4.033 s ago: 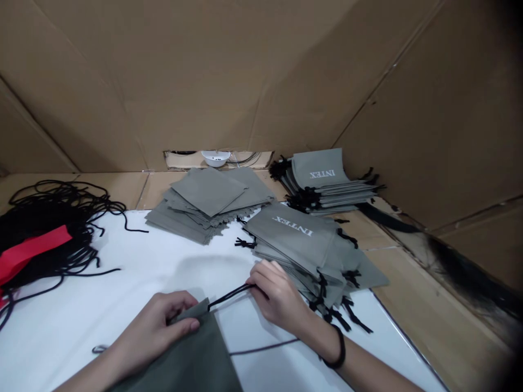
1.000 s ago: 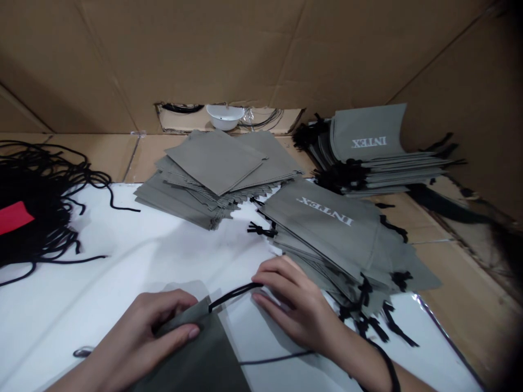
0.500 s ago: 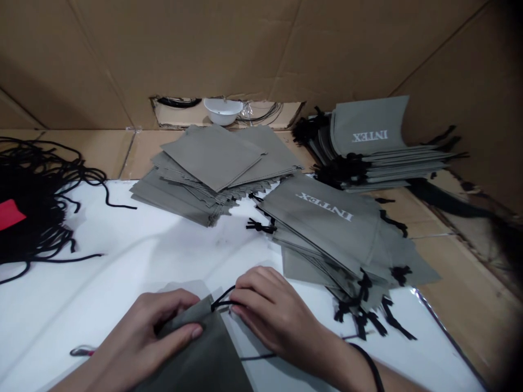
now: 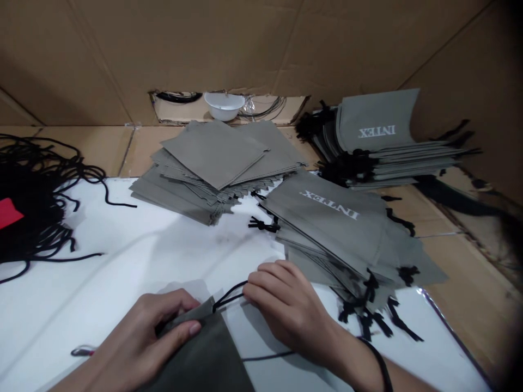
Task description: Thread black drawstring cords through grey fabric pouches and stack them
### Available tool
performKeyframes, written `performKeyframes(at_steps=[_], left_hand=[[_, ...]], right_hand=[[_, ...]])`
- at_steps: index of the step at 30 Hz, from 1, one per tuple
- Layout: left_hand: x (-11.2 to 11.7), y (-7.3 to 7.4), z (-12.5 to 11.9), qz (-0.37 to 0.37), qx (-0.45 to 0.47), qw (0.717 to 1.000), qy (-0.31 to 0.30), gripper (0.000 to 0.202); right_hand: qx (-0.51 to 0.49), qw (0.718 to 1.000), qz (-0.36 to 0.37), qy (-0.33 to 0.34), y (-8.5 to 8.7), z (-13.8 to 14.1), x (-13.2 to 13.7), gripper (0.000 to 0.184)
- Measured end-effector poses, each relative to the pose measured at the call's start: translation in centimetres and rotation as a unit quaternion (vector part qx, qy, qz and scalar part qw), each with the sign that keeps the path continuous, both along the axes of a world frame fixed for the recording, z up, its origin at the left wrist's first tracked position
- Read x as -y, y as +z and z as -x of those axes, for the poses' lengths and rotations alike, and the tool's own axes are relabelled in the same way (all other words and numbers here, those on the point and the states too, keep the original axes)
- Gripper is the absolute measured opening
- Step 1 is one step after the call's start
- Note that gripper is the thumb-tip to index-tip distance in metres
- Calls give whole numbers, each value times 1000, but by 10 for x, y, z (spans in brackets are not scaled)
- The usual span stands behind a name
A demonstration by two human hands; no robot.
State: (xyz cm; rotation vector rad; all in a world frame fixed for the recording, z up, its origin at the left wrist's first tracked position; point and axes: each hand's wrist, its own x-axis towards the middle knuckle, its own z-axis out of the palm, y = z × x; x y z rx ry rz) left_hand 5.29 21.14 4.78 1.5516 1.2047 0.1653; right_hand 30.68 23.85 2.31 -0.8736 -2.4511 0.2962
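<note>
A dark grey fabric pouch point(image 4: 208, 354) lies at the front, gripped near its top edge by my left hand point(image 4: 159, 332), thumb on the upper face and fingers behind. From the pouch's top corner a black cord point(image 4: 229, 295) comes out as a loop. The far end of that loop is pinched in the fingers of my right hand point(image 4: 281, 305), which stands a little right of the pouch. More dark cord runs under my right hand, partly hidden by it. Beside my left forearm lies a small tool with a metal loop and a red part point(image 4: 83, 351).
Plain grey pouches point(image 4: 212, 152) are heaped at the back middle. Corded pouches printed INTEX point(image 4: 327, 218) lie to the right, with another stack point(image 4: 379, 122) behind. Loose black cords point(image 4: 36, 207) pile up at left. A white bowl point(image 4: 224, 105) shows through a cut-out in the cardboard wall point(image 4: 183, 49).
My right hand has moved slightly right, away from the pouch, and the cord loop between them is longer. My left hand keeps its hold on the pouch.
</note>
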Motion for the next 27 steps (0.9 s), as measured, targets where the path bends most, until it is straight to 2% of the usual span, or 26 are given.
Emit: performKeyframes(at_steps=[18,23,27], left_hand=[[1,-4,2,9,-4,1000,5,26],[0,-3,0,3,-8,1000,2,27],[0,-3,1,-2,-14,1000,4,26]], right_hand=[[-24,998,-26,-43,0,-5,-5,19],[-26,998,-16,-47,-1,-5,-6,17],[-31,999,26,-23,-1,-5,-7,11]])
